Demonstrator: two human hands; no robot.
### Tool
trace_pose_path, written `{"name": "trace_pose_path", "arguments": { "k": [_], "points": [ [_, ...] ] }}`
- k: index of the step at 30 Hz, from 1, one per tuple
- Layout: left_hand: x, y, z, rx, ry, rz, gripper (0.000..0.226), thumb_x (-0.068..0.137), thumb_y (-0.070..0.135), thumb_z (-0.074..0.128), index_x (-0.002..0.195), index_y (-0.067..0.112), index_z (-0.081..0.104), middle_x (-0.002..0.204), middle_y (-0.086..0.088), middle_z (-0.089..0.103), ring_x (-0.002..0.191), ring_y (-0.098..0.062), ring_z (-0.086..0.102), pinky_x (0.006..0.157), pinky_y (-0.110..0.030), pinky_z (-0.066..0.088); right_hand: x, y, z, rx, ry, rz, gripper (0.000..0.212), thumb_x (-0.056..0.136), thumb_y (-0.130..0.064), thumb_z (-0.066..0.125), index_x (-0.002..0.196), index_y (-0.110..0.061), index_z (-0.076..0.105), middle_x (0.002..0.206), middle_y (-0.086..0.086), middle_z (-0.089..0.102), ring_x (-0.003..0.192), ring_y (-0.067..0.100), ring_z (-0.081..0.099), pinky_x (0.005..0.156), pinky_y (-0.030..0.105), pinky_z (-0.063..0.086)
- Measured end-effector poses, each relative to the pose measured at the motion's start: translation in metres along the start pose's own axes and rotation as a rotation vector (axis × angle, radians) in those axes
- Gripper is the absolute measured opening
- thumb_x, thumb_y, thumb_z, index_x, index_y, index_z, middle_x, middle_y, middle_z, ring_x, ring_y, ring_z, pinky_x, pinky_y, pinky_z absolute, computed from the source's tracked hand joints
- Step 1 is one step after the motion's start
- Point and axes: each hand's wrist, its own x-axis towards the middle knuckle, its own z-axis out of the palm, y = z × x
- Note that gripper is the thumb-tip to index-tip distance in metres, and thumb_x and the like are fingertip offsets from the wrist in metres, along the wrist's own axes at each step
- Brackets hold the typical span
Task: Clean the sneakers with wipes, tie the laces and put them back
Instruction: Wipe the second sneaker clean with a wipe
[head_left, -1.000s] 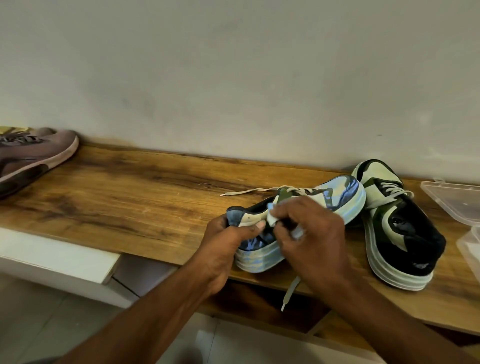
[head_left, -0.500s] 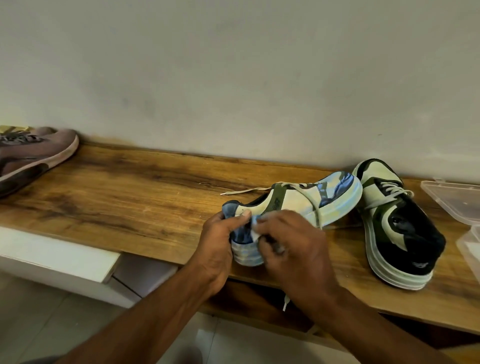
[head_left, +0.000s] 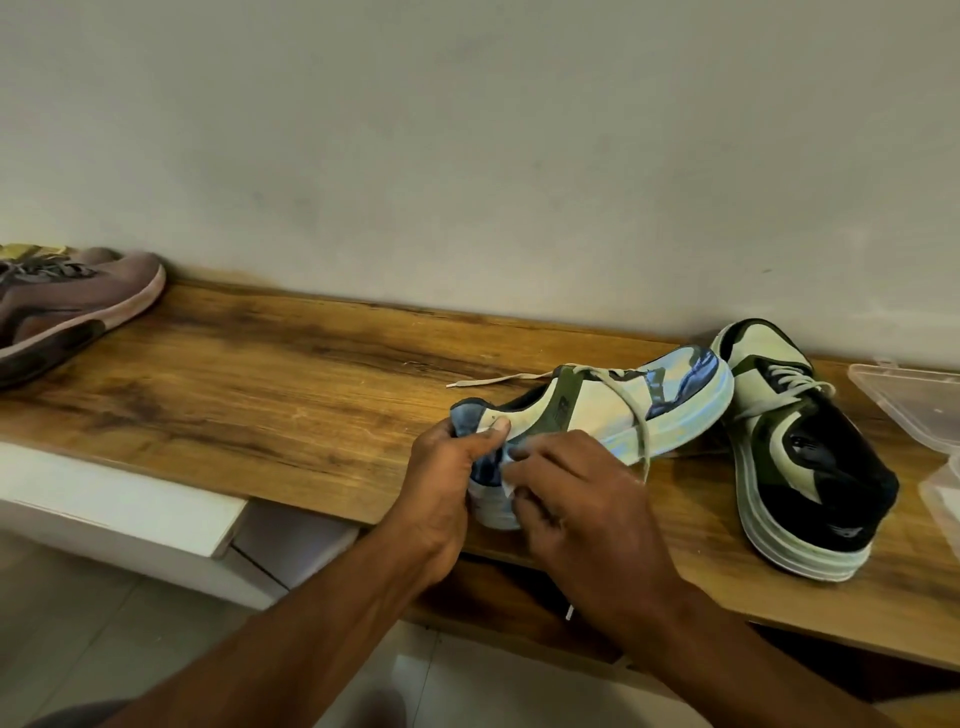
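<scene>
The left hand (head_left: 441, 478) grips the heel of a pale green, olive and blue low-top sneaker (head_left: 597, 415) tilted on the brown wooden shelf (head_left: 260, 384). The right hand (head_left: 576, 499) pinches a white wipe (head_left: 506, 480) against its heel. Its mate (head_left: 800, 457) lies at three o'clock. The side logo is unreadable.

A home entryway: sneakers (head_left: 810, 447) and a brown shoe (head_left: 67, 306) sit on a wooden shelf (head_left: 270, 384) against a plain wall (head_left: 467, 156), tiled floor (head_left: 78, 639) below
</scene>
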Motion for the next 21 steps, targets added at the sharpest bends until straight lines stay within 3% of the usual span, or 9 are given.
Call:
{"name": "trace_pose_path", "arguments": {
  "k": [3,8,15,17,21],
  "points": [
    [0.002,0.002,0.001,-0.017,0.009,0.001,0.017,0.093,0.016,0.070,0.108,0.007,0.072,0.111,-0.015,0.078,0.105,-0.033,0.074,0.096,-0.047,0.057,0.006,0.016,-0.011,-0.008,0.003,0.041,0.021,0.081,-0.003,0.081,0.099,-0.011,0.076,0.105,0.005,0.072,0.097,0.017,0.066,0.080,0.036,0.060],
    [0.003,0.002,0.004,-0.052,0.009,0.002,0.017,0.095,0.012,0.069,0.110,0.005,0.072,0.111,-0.016,0.078,0.104,-0.034,0.075,0.097,-0.047,0.057,0.011,0.032,-0.021,0.004,0.173,0.183,0.018,0.081,0.000,0.081,0.096,-0.008,0.077,0.099,0.003,0.073,0.089,0.018,0.068,0.074,0.041,0.060],
    [0.002,0.003,0.001,-0.009,0.008,0.013,0.006,0.095,0.016,0.070,0.098,0.013,0.074,0.103,-0.011,0.079,0.093,-0.026,0.075,0.083,-0.040,0.059,-0.004,0.002,0.000,-0.067,-0.059,-0.103,0.012,0.087,-0.007,0.074,0.099,-0.008,0.075,0.106,0.010,0.070,0.098,0.023,0.066,0.079,0.033,0.059],
    [0.004,0.005,0.002,-0.038,0.012,0.013,0.010,0.096,0.014,0.067,0.104,0.010,0.073,0.107,-0.011,0.079,0.097,-0.027,0.076,0.088,-0.041,0.059,0.001,0.016,-0.008,-0.092,-0.040,-0.042,0.015,0.085,-0.007,0.076,0.100,-0.008,0.075,0.106,0.009,0.070,0.098,0.022,0.066,0.078,0.036,0.061],
    [0.006,0.006,0.002,-0.077,0.015,0.016,0.015,0.099,0.013,0.064,0.111,0.008,0.072,0.111,-0.012,0.078,0.102,-0.028,0.076,0.087,-0.038,0.058,0.012,0.041,-0.023,-0.019,0.176,0.181,0.018,0.080,0.005,0.080,0.095,-0.004,0.077,0.099,0.007,0.072,0.091,0.023,0.067,0.078,0.044,0.059]
  ]
}}
